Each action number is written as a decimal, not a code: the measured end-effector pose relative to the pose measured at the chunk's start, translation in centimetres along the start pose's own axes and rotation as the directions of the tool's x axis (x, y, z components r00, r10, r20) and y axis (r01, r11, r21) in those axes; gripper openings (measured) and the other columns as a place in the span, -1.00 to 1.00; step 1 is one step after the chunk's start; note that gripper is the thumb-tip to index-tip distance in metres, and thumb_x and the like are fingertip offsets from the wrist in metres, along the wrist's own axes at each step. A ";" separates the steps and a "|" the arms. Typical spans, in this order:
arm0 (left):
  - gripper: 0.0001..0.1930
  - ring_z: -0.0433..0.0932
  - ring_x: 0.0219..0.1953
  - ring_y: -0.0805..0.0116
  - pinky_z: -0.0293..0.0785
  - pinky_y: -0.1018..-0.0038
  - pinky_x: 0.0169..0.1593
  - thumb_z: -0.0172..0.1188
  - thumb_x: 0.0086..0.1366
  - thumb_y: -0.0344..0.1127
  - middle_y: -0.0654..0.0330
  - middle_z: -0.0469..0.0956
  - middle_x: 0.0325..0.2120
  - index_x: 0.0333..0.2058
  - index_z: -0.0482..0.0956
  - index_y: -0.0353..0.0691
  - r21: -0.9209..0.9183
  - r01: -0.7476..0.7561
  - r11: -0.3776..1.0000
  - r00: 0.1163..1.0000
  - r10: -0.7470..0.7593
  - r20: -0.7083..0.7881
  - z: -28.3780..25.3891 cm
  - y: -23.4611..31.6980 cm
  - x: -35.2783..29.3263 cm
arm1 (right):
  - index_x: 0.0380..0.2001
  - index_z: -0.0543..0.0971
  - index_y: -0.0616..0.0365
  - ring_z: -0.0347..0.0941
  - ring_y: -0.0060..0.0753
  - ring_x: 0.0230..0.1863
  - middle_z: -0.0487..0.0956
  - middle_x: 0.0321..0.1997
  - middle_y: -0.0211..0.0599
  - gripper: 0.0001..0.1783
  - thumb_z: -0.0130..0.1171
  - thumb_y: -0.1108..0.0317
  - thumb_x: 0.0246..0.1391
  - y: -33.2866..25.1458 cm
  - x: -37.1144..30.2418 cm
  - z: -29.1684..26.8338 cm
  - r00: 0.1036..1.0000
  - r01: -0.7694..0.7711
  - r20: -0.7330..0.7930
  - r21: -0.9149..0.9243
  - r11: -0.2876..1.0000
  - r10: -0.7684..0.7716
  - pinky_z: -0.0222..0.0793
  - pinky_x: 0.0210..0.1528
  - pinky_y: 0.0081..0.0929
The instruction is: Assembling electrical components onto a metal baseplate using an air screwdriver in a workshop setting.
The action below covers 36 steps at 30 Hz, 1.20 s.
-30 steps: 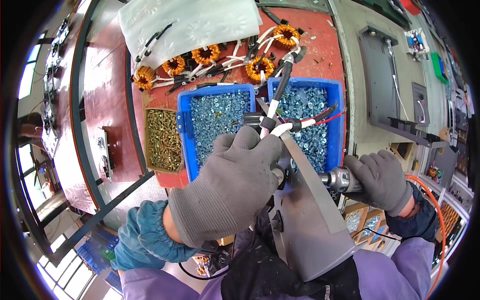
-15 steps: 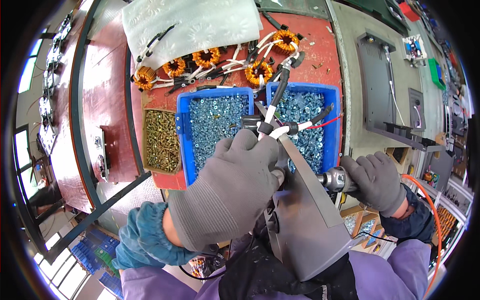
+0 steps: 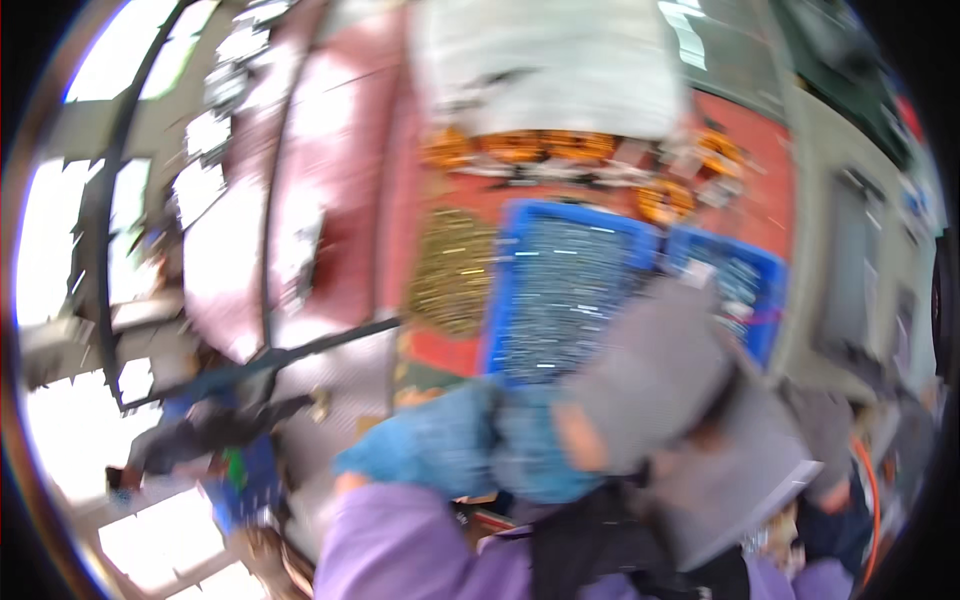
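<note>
The whole view is smeared by motion. My left hand (image 3: pixel 650 375), in a grey glove, is closed over the upper end of a grey bent sheet-metal housing (image 3: pixel 735 485), its fingertips blurred. The housing is tilted in front of my body. My gloved right hand (image 3: pixel 822 435) is at the far side of the housing, too blurred to show its fingers or any tool in them. An orange hose (image 3: pixel 870 490) runs down beside it. Past my left hand are a blue bin of small metal fasteners (image 3: pixel 560 290) and a second blue bin (image 3: pixel 775 300), partly covered by the hand.
A box of brass-coloured screws (image 3: pixel 452 270) stands left of the bins on the red tabletop (image 3: pixel 765 150). Behind them lie several copper-wound coils (image 3: pixel 665 201) with cables, next to a white foam sheet (image 3: pixel 550 70). Another person's dark sleeve (image 3: pixel 230 428) shows at lower left.
The view has swung left, so the bench, bins and my hands appear farther right. Another person has come into view at lower left. The air tool seen in my right hand earlier is now indistinct.
</note>
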<state>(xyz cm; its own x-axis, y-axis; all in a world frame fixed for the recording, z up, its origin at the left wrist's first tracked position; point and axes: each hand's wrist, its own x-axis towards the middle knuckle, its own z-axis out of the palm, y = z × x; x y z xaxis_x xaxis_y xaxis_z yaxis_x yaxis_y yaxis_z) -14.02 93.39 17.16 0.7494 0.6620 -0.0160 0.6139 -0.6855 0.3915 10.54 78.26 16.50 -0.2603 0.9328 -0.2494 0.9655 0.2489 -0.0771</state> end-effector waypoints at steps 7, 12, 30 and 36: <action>-0.90 0.58 -0.35 0.11 0.52 0.36 -0.33 0.05 0.17 -0.48 0.00 0.49 -0.32 -0.35 0.54 -0.30 -0.234 0.163 0.959 0.952 -0.215 -0.219 3.3 -0.9 -0.1 | 0.24 0.33 0.34 0.39 -0.15 0.17 0.44 0.20 0.04 -0.44 0.10 0.36 0.19 4.5 -3.2 4.6 0.994 -0.068 0.111 0.685 0.725 -0.011 0.21 0.27 -0.35; -0.81 0.53 -0.47 0.31 0.42 0.45 -0.43 -0.01 0.21 -0.52 0.13 0.51 -0.40 -0.24 0.55 -0.24 -0.941 -0.086 0.326 0.675 -0.676 -0.296 3.3 -2.1 0.0 | 0.35 0.24 0.13 0.45 -0.29 0.10 0.45 0.18 -0.12 -0.33 0.12 0.10 0.28 2.8 -3.3 4.5 0.964 -0.184 0.031 0.793 0.581 0.263 0.42 0.07 -0.31; -0.73 0.52 -0.54 0.56 0.45 0.65 -0.51 0.09 0.43 -0.33 0.12 0.62 -0.33 0.04 0.49 -0.29 -0.949 0.018 -0.314 0.907 -0.394 0.147 -2.1 -0.7 3.2 | 0.10 0.41 0.10 0.58 0.20 -0.31 0.61 -0.36 0.06 -0.25 0.39 -0.07 -0.07 -2.1 3.7 -8.9 0.966 -0.159 -0.068 0.600 0.784 0.248 0.48 -0.25 -0.09; -0.70 0.52 -0.56 0.58 0.44 0.66 -0.53 0.11 0.42 -0.33 0.13 0.62 -0.34 0.07 0.48 -0.30 -0.982 0.009 -0.187 0.918 -0.389 0.083 -1.9 -0.7 3.4 | 0.13 0.40 0.11 0.59 0.17 -0.31 0.61 -0.37 0.07 -0.24 0.30 -0.16 0.00 -1.7 3.9 -8.6 0.970 -0.156 -0.055 0.603 0.783 0.236 0.47 -0.27 -0.09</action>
<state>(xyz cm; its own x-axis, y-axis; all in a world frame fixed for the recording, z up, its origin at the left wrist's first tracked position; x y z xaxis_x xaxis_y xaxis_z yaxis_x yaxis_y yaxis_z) -12.39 96.69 18.63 0.4695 0.8488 -0.2433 -0.3519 0.4325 0.8301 7.97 83.67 23.98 -0.0244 0.9781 -0.2068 0.7902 -0.1078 -0.6032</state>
